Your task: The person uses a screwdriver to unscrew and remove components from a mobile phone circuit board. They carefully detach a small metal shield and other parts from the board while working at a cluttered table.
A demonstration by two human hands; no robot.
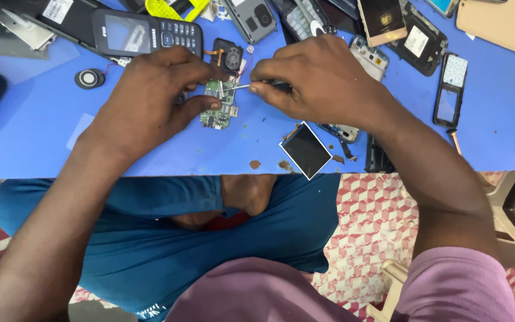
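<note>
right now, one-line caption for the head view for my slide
Left hand steadies a green circuit board on a blue table while the right hand works a thin tool on it.

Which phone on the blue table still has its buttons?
The dark keypad phone above the left hand; the other phones around it are opened shells or loose parts.

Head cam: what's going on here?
A person sits at a blue table strewn with phone parts. The left hand pins a small green circuit board to the table. The right hand holds a thin metal tool with its tip on the board. A loose screen lies near the table edge, a keypad phone and a small round speaker sit beyond the left hand, and phone shells and frames lie around.
</note>
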